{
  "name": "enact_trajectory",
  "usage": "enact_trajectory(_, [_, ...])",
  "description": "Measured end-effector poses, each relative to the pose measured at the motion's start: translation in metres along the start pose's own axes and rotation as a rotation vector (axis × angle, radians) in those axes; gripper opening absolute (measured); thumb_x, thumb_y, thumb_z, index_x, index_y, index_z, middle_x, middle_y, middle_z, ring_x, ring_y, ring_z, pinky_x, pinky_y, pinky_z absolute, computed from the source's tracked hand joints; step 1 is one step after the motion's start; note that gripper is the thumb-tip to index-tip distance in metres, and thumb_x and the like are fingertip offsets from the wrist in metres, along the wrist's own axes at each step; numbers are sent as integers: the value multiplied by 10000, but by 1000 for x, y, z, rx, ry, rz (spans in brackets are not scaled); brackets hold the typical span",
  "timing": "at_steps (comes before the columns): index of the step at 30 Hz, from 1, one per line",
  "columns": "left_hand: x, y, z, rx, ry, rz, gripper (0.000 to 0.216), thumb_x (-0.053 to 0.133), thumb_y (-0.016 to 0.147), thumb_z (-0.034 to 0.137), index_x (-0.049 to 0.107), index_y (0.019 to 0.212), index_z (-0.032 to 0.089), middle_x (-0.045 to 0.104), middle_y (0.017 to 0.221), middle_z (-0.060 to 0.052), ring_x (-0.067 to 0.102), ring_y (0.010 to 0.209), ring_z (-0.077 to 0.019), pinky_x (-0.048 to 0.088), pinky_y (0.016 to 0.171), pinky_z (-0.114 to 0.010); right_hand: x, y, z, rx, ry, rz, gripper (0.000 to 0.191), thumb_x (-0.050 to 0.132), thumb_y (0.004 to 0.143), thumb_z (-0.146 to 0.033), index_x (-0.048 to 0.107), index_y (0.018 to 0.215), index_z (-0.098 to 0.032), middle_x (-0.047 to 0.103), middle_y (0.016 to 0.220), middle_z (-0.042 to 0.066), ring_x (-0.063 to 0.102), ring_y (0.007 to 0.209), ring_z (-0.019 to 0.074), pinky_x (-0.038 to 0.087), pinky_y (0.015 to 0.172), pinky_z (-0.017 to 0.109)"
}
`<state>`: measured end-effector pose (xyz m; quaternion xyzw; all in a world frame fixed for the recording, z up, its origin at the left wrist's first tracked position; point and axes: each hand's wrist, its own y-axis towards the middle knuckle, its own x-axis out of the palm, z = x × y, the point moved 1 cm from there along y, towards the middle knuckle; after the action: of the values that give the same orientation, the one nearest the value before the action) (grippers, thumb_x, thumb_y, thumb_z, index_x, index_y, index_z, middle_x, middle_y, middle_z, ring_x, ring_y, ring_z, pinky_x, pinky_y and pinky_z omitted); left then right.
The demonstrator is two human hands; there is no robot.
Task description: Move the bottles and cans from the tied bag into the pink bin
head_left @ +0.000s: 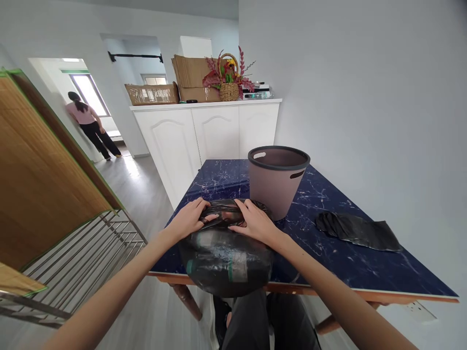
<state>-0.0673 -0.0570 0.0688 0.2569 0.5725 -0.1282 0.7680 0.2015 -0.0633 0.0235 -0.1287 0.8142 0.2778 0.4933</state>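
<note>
A filled black trash bag (228,260) bulges over the front edge of the table, and labelled shapes like bottles show faintly through its thin film. My left hand (189,217) grips the gathered top of the bag on its left side. On the right side of the same opening, my right hand (255,221) has its fingers closed on the film. Just behind the bag stands a mauve trash can (273,184) with a dark rim and cut-out handles, upright. Another black bag (359,231), folded flat, lies to the right.
The blue marble-patterned table (324,265) stands against the wall. Behind it, a white cabinet (219,131) carries cardboard boxes (195,73) and a flower basket (229,91). A metal rack (98,253) with a bamboo mat is at left. A person (87,119) stands in the far doorway.
</note>
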Motion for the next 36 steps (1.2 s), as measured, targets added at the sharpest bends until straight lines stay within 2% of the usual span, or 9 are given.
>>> enact_trajectory(5, [11, 4, -6, -70, -114, -64, 591, 444, 1014, 730, 659, 1147, 196, 703, 1128, -116, 687, 1016, -298, 528, 884, -397, 0, 0, 8, 109, 199, -121, 1045, 704, 879, -746, 318, 1682, -200, 492, 1519, 251, 622, 1308, 413, 561, 994, 490])
enact_trajectory(12, [11, 7, -6, -116, -223, -48, 575, 523, 980, 723, 696, 1102, 188, 730, 1038, -97, 684, 944, -276, 513, 834, -373, -2, -1, 9, 96, 261, -106, 1011, 726, 898, -677, 314, 1688, -198, 492, 1568, 260, 565, 1402, 428, 513, 1090, 544])
enact_trajectory(17, [-19, -1, 7, -152, -273, 70, 520, 433, 1045, 648, 675, 1127, 194, 732, 1049, -87, 663, 948, -257, 507, 852, -372, -25, -5, -3, 135, 518, 58, 707, 420, 1087, -597, 328, 1682, -225, 393, 1706, 199, 392, 1574, 370, 388, 1239, 583])
enact_trajectory(19, [-36, -4, 18, -165, -298, 92, 524, 353, 1075, 615, 680, 1062, 205, 728, 998, -72, 660, 933, -253, 510, 856, -374, -40, -6, -13, 152, 609, 94, 650, 388, 1106, -560, 351, 1668, -236, 429, 1689, 188, 417, 1566, 346, 402, 1235, 573])
enact_trajectory(22, [-64, -6, 38, -131, -194, 172, 547, 267, 1098, 547, 679, 959, 215, 690, 995, -87, 641, 994, -276, 503, 923, -414, -59, -7, -30, 145, 726, 81, 758, 578, 1036, -594, 309, 1677, -292, 431, 1681, 194, 503, 1506, 354, 494, 1164, 550])
enact_trajectory(25, [-89, -9, 58, -110, 128, 305, 496, 281, 1083, 489, 666, 937, 213, 646, 1051, -136, 607, 1048, -329, 479, 952, -478, -68, -8, -49, 90, 783, 28, 895, 738, 939, -595, 301, 1674, -330, 375, 1715, 178, 495, 1511, 360, 526, 1140, 527])
enact_trajectory(30, [-110, -13, 86, -259, 113, 76, 397, 290, 1084, 442, 627, 1014, 245, 640, 774, -40, 609, 692, -263, 410, 643, -350, -64, -2, -85, 1, 866, -39, 991, 846, 839, -581, 337, 1652, -331, 466, 1648, 160, 528, 1473, 354, 558, 1094, 515])
enact_trajectory(32, [-111, -11, 98, -210, 24, 56, 362, 316, 1079, 430, 614, 985, 247, 661, 787, -30, 633, 722, -255, 419, 644, -340, -58, 5, -100, -72, 908, -15, 898, 869, 820, -539, 449, 1575, -292, 581, 1538, 136, 608, 1377, 322, 566, 1068, 471])
enact_trajectory(36, [-112, -9, 113, -93, -118, 45, 330, 374, 1060, 434, 613, 942, 238, 714, 867, -37, 669, 788, -239, 497, 707, -344, -40, 23, -116, -55, 873, 79, 297, 725, 930, -420, 702, 1108, -183, 751, 980, 48, 713, 905, 246, 569, 803, 357])
